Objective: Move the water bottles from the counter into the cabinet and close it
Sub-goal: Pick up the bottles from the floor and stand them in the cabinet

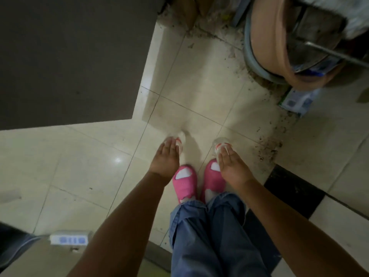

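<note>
Forearms reaching down, each hand carrying a bottle over the floor.
Left hand [166, 154] is gripping one bottle [179, 141], right hand [229, 162] another bottle [219, 145]; clear plastic, likely light and slippery, best held round the body.

Dim, flat indoor light leaves the dark panel [69, 56] nearly black, a small glare spot shines on the floor tile [118, 159], and wide-angle bending and motion blur smear the edges.
</note>
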Demonstrator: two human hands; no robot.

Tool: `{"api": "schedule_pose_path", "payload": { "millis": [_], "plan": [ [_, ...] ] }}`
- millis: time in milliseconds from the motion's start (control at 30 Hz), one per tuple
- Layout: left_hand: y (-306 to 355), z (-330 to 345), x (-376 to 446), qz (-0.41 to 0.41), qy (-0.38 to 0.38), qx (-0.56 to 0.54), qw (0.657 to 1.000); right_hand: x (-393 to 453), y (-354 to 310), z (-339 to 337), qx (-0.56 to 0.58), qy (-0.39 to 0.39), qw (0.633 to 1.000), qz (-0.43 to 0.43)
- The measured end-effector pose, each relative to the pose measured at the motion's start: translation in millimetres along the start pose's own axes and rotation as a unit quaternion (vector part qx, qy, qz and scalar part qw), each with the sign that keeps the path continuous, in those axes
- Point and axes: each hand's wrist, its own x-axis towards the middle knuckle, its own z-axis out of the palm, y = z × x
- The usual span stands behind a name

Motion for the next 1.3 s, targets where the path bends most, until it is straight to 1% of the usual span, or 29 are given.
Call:
{"api": "schedule_pose_path", "payload": {
  "millis": [33, 67, 133, 167, 233, 300, 367, 400, 467, 500, 567, 600, 667, 733, 767, 800, 833, 900, 967, 1000, 1067, 1100, 1133, 1167, 1200, 1300],
  "plan": [
    [3.6, -3.5, -15.3, -0.004, -0.042, -0.033, 0.999, -9.0, -7.8, -13.9, 0.012, -0.016, 1.000, 0.005],
    [7.5, 1.5, -30.8, -0.016, -0.074, -0.068, 0.995, -17.4, -14.8, -25.5, 0.024, -0.014, 1.000, -0.002],
    [7.9, -4.9, -71.4, -0.040, -0.170, -0.103, 0.979, -36.4, -27.3, -56.5, 0.031, -0.042, 0.999, -0.010],
    [6.1, -11.2, -92.8, -0.047, -0.179, -0.112, 0.976, -46.7, -34.3, -73.7, 0.037, -0.053, 0.997, -0.032],
    [-1.5, -27.5, -138.5, -0.056, -0.181, -0.122, 0.974, -64.9, -48.9, -112.8, 0.054, -0.058, 0.995, -0.057],
    [-13.6, -44.9, -184.2, -0.080, -0.171, -0.148, 0.971, -80.5, -65.7, -158.5, 0.075, -0.082, 0.993, -0.045],
    [-28.3, -58.7, -224.8, -0.109, -0.171, -0.176, 0.963, -87.4, -83.9, -196.5, 0.053, -0.062, 0.994, -0.077],
    [-35.2, -63.1, -242.7, -0.124, -0.170, -0.186, 0.960, -90.3, -92.1, -213.3, 0.037, -0.042, 0.996, -0.075],
    [-51.3, -68.0, -276.1, -0.158, -0.161, -0.206, 0.952, -91.9, -111.2, -247.5, 0.014, 0.031, 0.998, -0.061],
    [-60.6, -67.4, -290.6, -0.176, -0.155, -0.215, 0.948, -91.6, -125.1, -259.8, -0.017, 0.041, 0.995, -0.087],
    [-82.3, -60.9, -315.4, -0.213, -0.133, -0.236, 0.939, -80.7, -150.7, -278.3, -0.078, -0.010, 0.984, -0.160],
    [-94.4, -56.5, -326.2, -0.229, -0.131, -0.248, 0.932, -74.0, -161.4, -284.8, -0.087, 0.004, 0.979, -0.182],
    [-120.5, -45.2, -345.3, -0.254, -0.122, -0.268, 0.921, -60.8, -188.3, -317.7, -0.122, 0.031, 0.974, -0.190],
    [-144.7, -37.5, -364.0, -0.268, -0.108, -0.289, 0.913, -50.5, -211.8, -349.9, -0.182, 0.005, 0.959, -0.220],
    [-158.8, -34.9, -371.7, -0.274, -0.102, -0.294, 0.910, -40.6, -220.3, -354.1, -0.185, 0.013, 0.948, -0.258],
    [-173.0, -32.2, -378.9, -0.279, -0.098, -0.299, 0.907, -30.9, -227.4, -362.2, -0.183, -0.001, 0.936, -0.301],
    [-185.3, -29.7, -386.5, -0.284, -0.098, -0.310, 0.902, -23.7, -236.4, -373.5, -0.175, -0.046, 0.932, -0.313],
    [-213.3, -27.3, -399.5, -0.295, -0.101, -0.326, 0.893, -6.0, -256.7, -396.3, -0.172, -0.072, 0.931, -0.314],
    [-242.2, -23.9, -409.1, -0.296, -0.108, -0.330, 0.890, 11.2, -275.5, -413.2, -0.124, -0.094, 0.947, -0.282],
    [-256.8, -22.6, -411.6, -0.294, -0.114, -0.326, 0.891, 21.7, -284.2, -419.5, -0.120, -0.060, 0.949, -0.286],
    [-286.6, -21.4, -413.5, -0.282, -0.134, -0.310, 0.898, 42.5, -301.9, -444.5, -0.118, -0.021, 0.961, -0.249],
    [-301.5, -21.3, -412.5, -0.276, -0.146, -0.301, 0.901, 54.0, -307.9, -455.8, -0.111, -0.020, 0.964, -0.239],
    [-317.2, -21.9, -410.4, -0.269, -0.158, -0.289, 0.905, 66.6, -311.2, -460.0, -0.094, -0.029, 0.965, -0.243],
    [-333.2, -23.8, -408.5, -0.259, -0.170, -0.279, 0.909, 80.3, -313.4, -459.7, -0.095, -0.061, 0.959, -0.260],
    [-348.1, -26.6, -406.3, -0.252, -0.179, -0.272, 0.912, 92.0, -314.7, -466.1, -0.099, -0.109, 0.955, -0.257],
    [-396.8, -43.3, -389.6, -0.240, -0.191, -0.255, 0.917, 131.6, -309.5, -481.0, -0.058, -0.082, 0.963, -0.251]
  ]
}}
